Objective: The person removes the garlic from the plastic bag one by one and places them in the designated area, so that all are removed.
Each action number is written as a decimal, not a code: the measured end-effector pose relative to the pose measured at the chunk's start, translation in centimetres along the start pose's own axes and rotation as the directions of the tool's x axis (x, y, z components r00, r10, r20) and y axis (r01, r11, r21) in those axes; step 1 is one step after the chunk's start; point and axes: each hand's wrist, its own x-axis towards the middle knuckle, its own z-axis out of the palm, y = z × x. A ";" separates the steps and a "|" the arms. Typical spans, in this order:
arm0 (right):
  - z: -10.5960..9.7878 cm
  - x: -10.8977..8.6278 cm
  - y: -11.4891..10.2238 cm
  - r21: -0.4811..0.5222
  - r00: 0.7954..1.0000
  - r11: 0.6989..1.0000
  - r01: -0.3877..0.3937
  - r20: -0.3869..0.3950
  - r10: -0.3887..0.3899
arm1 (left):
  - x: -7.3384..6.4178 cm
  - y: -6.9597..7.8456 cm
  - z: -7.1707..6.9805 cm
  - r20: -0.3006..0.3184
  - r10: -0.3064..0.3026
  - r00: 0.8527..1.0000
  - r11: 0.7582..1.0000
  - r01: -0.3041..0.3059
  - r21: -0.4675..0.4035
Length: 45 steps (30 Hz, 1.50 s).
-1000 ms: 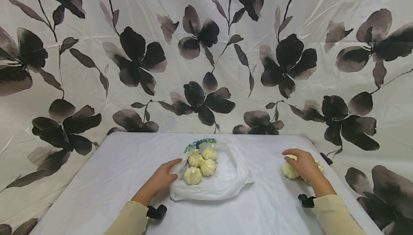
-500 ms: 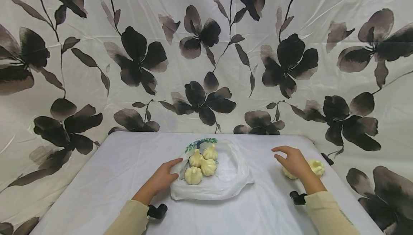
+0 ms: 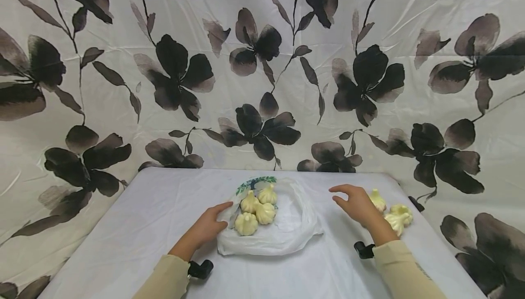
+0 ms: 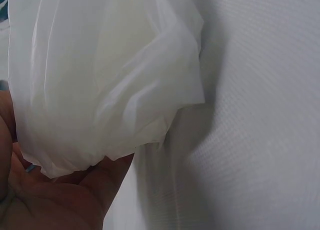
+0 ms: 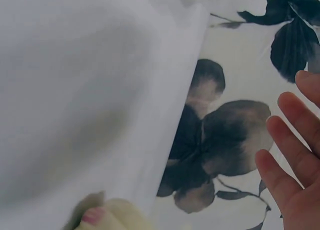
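Note:
My left hand (image 3: 208,226) holds the left rim of a white plastic bag (image 3: 305,233), which lies with its mouth spread wide. In the left wrist view the bag's thin wall (image 4: 105,80) hides part of that hand (image 4: 65,200). Several pale garlic bulbs (image 3: 265,213) sit together in the bag's left half. My right hand (image 3: 354,204) hovers right of the bag, fingers extended and nothing in them. Just beyond its wrist, more garlic bulbs (image 3: 398,219) lie on the table; one bulb (image 5: 117,217) shows at the bottom of the right wrist view.
A white cloth covers the table (image 3: 160,203). Behind it hangs a light curtain (image 3: 311,80) with dark flowers, which also drops past the table's right edge. Green print marks the bag's far side.
My right hand has moved left, from over the loose garlic bulbs toward the bag, uncovering those bulbs. My left hand has stayed at the bag's rim.

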 end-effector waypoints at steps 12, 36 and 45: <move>1.4 1.1 -1.9 0.137 0.999 0.989 0.051 -0.017 -0.049 | 0.0 0.2 0.2 -0.006 -0.004 1.000 1.000 0.004 0.008; 3.6 3.1 -6.5 0.193 0.988 0.972 0.133 0.055 -0.146 | -0.5 1.3 0.4 -0.018 0.016 1.000 0.997 -0.015 0.075; 4.5 3.8 -8.2 0.235 0.983 0.964 0.121 0.107 -0.149 | -0.4 1.0 0.6 -0.021 0.007 1.000 0.997 -0.005 0.082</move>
